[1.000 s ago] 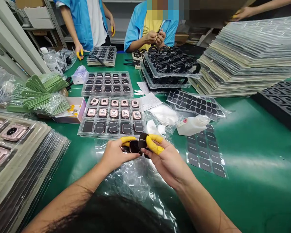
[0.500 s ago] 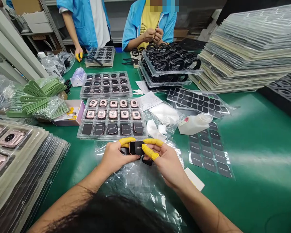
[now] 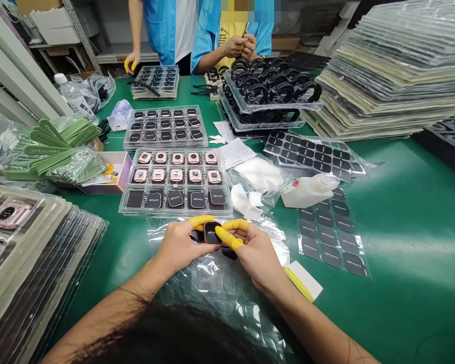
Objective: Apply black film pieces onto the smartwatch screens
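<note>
My left hand [image 3: 178, 247], a yellow finger cot on its index finger, grips a square smartwatch [image 3: 211, 237] by the edges. A black film with white lettering covers the watch's face, squared up with its rim. My right hand [image 3: 256, 253] pinches the watch's right side, its yellow-covered thumb pressed on the film. Below the right fingers a dark piece [image 3: 229, 253] partly shows; what it is I cannot tell. Just beyond, a clear tray [image 3: 123, 205] holds pink watches and, in its front row, several black-faced ones and one vacant compartment.
At right lie a sheet of black films [image 3: 328, 235], a white bottle [image 3: 307, 191] and a white card [image 3: 307, 280]. Tall tray stacks stand left [image 3: 60, 268] and right [image 3: 382, 76]. Green straps [image 3: 56, 146] lie left. Two people in blue jackets [image 3: 205, 43] are across the table.
The black film, earlier offset to the right over the watch, now sits squarely on its face. The yellow-tipped hand across the table has risen from beside its tray.
</note>
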The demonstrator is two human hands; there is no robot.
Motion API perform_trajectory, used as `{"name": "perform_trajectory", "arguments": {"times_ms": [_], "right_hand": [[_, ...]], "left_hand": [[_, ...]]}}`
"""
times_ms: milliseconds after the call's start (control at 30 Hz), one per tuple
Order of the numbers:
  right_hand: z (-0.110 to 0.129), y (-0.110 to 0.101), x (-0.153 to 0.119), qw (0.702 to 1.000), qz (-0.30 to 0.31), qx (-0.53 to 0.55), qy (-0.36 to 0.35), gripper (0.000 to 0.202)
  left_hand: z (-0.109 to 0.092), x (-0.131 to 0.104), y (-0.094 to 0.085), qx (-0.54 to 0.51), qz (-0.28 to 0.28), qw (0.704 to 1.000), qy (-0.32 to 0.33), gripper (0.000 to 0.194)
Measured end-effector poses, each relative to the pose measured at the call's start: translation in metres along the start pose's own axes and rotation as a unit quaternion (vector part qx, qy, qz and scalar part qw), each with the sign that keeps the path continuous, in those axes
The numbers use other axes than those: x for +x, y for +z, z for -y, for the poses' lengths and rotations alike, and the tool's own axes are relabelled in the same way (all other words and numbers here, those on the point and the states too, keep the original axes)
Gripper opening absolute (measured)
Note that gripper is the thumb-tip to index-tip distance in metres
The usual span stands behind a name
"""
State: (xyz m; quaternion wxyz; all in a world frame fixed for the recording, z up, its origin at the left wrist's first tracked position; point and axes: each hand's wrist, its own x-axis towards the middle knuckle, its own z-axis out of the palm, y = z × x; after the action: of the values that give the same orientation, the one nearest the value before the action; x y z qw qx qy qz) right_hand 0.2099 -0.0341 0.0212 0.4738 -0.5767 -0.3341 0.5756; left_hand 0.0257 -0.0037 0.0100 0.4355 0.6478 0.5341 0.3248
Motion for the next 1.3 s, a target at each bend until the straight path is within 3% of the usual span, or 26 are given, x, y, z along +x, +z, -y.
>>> {"name": "perform_trajectory", "arguments": {"times_ms": [767,900,1033,1200,1300], "right_hand": [[-0.005,-0.001,0.000,1.000,0.003,-0.018,-0.006,0.050],[-0.002,-0.003,0.001,1.000,-0.005,-0.020,-0.017,0.059],[0.000,-0.002,0.003,0.998,0.033,-0.051,-0.025,0.080],[-0.007,-0.001,0.007,0.997,0.025,-0.057,-0.053,0.063],[-0.010,-0.002,0.009,0.993,0.053,-0.082,-0.069,0.065]], "left_hand": [[-0.001,-0.001,0.000,0.007,0.005,1.000,-0.001,0.047],[-0.002,-0.001,0.000,-0.001,0.003,1.000,0.009,0.045],[-0.003,-0.001,-0.001,-0.003,0.026,0.999,0.022,0.049],[-0.003,-0.001,-0.002,0.022,0.025,0.999,0.036,0.051],[-0.002,-0.001,-0.002,0.025,0.039,0.997,0.060,0.050]]}}
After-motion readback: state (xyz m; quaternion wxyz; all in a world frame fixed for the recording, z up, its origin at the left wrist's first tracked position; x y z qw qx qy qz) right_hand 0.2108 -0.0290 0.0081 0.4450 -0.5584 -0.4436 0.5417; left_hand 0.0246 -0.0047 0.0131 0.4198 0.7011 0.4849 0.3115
